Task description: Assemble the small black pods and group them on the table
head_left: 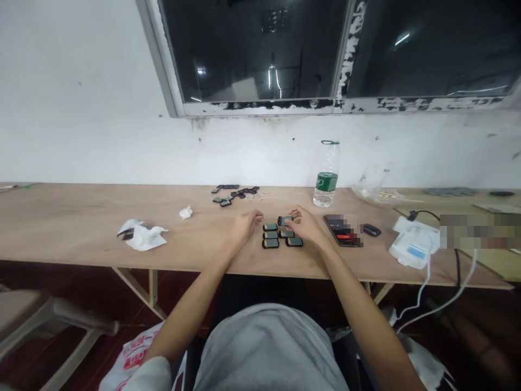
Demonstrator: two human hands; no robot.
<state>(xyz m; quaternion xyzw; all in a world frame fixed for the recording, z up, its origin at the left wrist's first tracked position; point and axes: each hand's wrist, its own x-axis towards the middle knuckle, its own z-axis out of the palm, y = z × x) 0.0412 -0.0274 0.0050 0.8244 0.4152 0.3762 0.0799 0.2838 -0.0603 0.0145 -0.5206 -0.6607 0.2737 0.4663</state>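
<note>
A long pale-brown wooden tabletop (81, 217) runs along a scuffed white wall (101, 136); around the small black-rimmed, grey-faced rectangular pieces (271, 235), crumpled white tissue (147, 238) lies at nine o'clock, scattered small dark parts (226, 201) near eleven. The left hand (245, 225), just past nine, has fingers curled close, contents unclear; a dark window (252, 54) fills twelve. The right hand (304, 222) pinches the far-right piece (281, 221); a clear green-labelled plastic bottle (326, 184) stands between one and two, a black phone (334, 224) at three

r hand (308, 227): fingers (298, 209) on blk module (283, 221) | l hand (245, 226): nr other modules (270, 235) | btl (326, 182): bk of tbl (101, 206)
</note>
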